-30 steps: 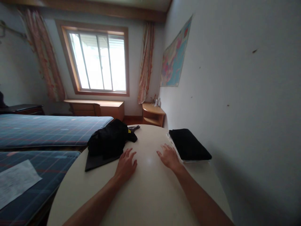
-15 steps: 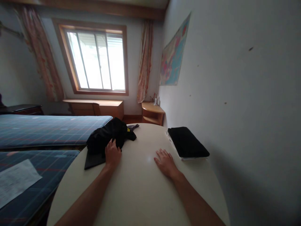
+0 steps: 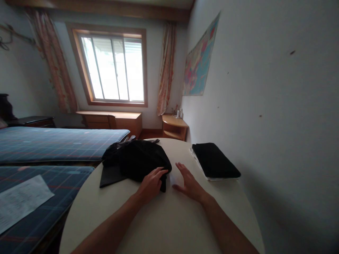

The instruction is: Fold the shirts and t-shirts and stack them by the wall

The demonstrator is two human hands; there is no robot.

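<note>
A crumpled black cloth garment (image 3: 143, 158) lies at the left of the round white table (image 3: 169, 225). At its right edge, my left hand (image 3: 151, 183) is closed with the cloth in its fingers, and a corner of cloth hangs down beside them. My right hand (image 3: 188, 184) is open just to the right of the garment, thumb apart from the fingers, with nothing in it. Beneath the garment's left part a dark flat piece (image 3: 112, 175) sticks out. A neatly folded black cloth (image 3: 215, 160) with a white layer under it rests near the table's right edge.
The wall (image 3: 286, 148) runs close along the table's right side. To the left are plaid mattresses (image 3: 60, 144), one with a printed sheet of paper (image 3: 25, 201) on it. A wooden desk (image 3: 127, 121) and a corner shelf (image 3: 174, 121) stand beyond, under the window.
My left hand has moved right, drawing the black garment with it so it spreads further across the table. My right hand has lifted its thumb away and turned slightly toward the garment.
</note>
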